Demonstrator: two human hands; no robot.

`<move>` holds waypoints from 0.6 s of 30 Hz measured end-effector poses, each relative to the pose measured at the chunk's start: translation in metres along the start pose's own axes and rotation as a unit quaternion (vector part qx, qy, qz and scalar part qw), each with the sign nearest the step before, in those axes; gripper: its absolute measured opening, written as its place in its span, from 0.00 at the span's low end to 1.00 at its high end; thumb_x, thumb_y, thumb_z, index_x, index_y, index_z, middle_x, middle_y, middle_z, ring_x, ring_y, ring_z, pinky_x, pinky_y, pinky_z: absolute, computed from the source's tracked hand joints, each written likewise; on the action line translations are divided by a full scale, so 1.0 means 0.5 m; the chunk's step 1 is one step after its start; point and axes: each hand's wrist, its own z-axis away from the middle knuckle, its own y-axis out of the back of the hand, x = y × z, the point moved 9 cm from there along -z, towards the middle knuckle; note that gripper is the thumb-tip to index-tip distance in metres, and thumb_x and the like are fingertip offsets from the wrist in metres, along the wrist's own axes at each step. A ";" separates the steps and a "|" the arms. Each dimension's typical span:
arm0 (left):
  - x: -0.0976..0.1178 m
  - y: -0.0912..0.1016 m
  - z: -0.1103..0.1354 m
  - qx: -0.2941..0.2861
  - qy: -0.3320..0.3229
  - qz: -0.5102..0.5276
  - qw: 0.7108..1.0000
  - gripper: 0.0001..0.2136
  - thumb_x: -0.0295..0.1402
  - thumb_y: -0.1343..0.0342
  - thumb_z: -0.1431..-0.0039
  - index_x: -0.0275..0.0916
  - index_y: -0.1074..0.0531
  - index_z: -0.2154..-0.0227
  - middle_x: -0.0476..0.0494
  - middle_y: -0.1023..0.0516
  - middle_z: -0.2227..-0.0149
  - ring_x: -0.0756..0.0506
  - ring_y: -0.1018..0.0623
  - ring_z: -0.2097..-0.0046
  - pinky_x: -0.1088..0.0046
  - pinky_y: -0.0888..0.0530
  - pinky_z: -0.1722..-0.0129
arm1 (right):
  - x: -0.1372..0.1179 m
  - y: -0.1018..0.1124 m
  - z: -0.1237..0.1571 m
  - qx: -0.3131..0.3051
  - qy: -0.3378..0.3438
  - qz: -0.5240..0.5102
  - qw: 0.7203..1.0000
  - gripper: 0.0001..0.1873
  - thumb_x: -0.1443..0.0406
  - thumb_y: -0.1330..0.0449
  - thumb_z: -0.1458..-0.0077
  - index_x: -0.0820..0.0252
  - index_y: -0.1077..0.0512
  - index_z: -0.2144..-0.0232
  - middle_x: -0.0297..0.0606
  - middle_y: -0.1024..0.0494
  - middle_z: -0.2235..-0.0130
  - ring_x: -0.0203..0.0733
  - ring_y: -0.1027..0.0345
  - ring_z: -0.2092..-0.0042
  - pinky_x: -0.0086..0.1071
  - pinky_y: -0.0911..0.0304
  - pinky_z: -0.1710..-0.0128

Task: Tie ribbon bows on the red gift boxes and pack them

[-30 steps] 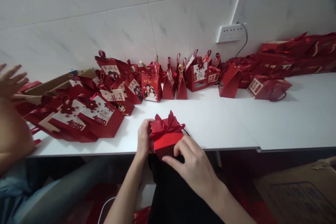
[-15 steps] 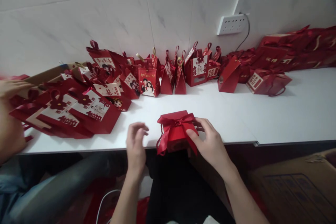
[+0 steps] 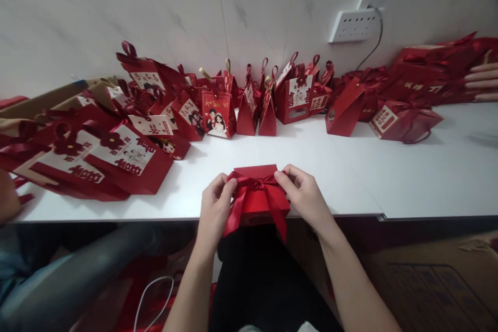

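Observation:
A small red gift box [image 3: 256,203] sits at the front edge of the white table, slightly over it. Around its top runs a red satin ribbon [image 3: 257,183], tied in a bow with two tails hanging down the front. My left hand [image 3: 217,202] pinches the bow's left loop between thumb and fingers. On the other side, the right loop is pinched by my right hand [image 3: 305,194]. Both hands partly cover the ends of the loops and the sides of the box.
Several red gift boxes [image 3: 130,158] crowd the left and back of the white table [image 3: 334,176]. Larger red boxes [image 3: 420,80] are stacked at the back right. Another person's hand [image 3: 484,80] enters at the right edge. A cardboard carton [image 3: 436,280] stands below right.
My left hand has come across from beside the box onto the bow's left loop. My right hand has gone from the box's side to the right loop. Another person's hand has appeared at right.

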 end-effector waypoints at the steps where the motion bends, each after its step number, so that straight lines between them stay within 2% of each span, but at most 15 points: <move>1: 0.001 0.001 0.000 0.002 -0.002 -0.003 1.000 0.14 0.37 0.44 0.50 0.39 0.43 0.83 0.54 0.43 0.81 0.53 0.42 0.77 0.78 0.42 0.77 | 0.006 -0.004 0.001 -0.007 -0.012 -0.023 1.000 0.19 0.54 0.45 0.45 0.57 0.42 0.80 0.27 0.43 0.79 0.33 0.48 0.77 0.27 0.49 0.77; 5: -0.001 -0.001 -0.006 -0.020 -0.010 -0.002 1.000 0.14 0.35 0.47 0.50 0.39 0.44 0.85 0.54 0.44 0.82 0.52 0.42 0.78 0.77 0.42 0.77 | 0.020 -0.005 0.009 -0.009 -0.033 -0.080 0.996 0.19 0.54 0.45 0.46 0.57 0.42 0.81 0.28 0.44 0.80 0.32 0.51 0.77 0.26 0.51 0.78; 10: 0.019 0.006 -0.014 -0.029 -0.024 -0.008 0.999 0.07 0.36 0.44 0.50 0.39 0.34 0.75 0.53 0.34 0.78 0.52 0.35 0.75 0.78 0.38 0.74 | 0.024 -0.005 0.011 -0.019 -0.043 -0.071 0.996 0.18 0.54 0.44 0.46 0.58 0.41 0.80 0.28 0.44 0.80 0.32 0.51 0.77 0.26 0.51 0.78; 13: 0.023 0.000 -0.008 -0.046 -0.006 -0.029 0.999 0.11 0.38 0.43 0.50 0.39 0.35 0.80 0.52 0.36 0.81 0.52 0.37 0.76 0.78 0.39 0.76 | 0.026 -0.004 0.011 -0.019 -0.044 -0.080 0.996 0.18 0.55 0.43 0.46 0.58 0.41 0.80 0.27 0.45 0.80 0.32 0.52 0.77 0.27 0.52 0.78; 18: 0.002 0.010 0.015 0.008 0.033 -0.019 0.999 0.12 0.40 0.44 0.51 0.39 0.36 0.81 0.54 0.39 0.82 0.53 0.40 0.79 0.78 0.41 0.79 | 0.032 -0.007 0.012 -0.017 -0.050 -0.104 0.993 0.19 0.55 0.44 0.45 0.58 0.41 0.80 0.27 0.46 0.80 0.31 0.53 0.77 0.27 0.54 0.77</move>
